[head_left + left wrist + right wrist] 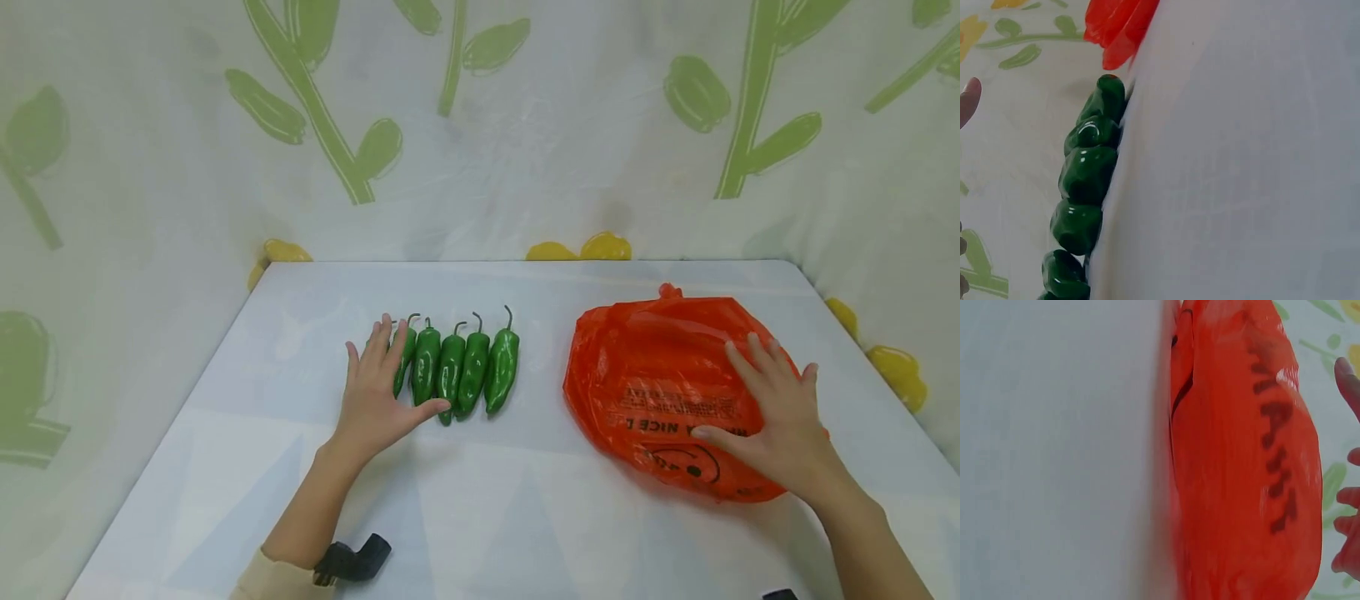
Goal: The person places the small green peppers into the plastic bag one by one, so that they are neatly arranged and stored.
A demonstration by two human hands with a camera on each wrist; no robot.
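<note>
Several green peppers [452, 367] lie side by side in a row on the white table, stems toward the far edge. In the left wrist view the row of peppers [1088, 175] shows end-on. My left hand [377, 398] is spread over the left end of the row, hiding part of it, with nothing held. On the right lies a red plastic bag [637, 358] with dark print. Spread fingers of my right hand [780, 412] cover the bag's right side and grip nothing; the right wrist view shows the hand apart from the bag [1241, 456].
The white table [525, 533] ends at a far edge just behind the peppers and bag. Behind it hangs a pale cloth [562, 150] printed with green leaves. A black strap [360, 558] sits at my left wrist.
</note>
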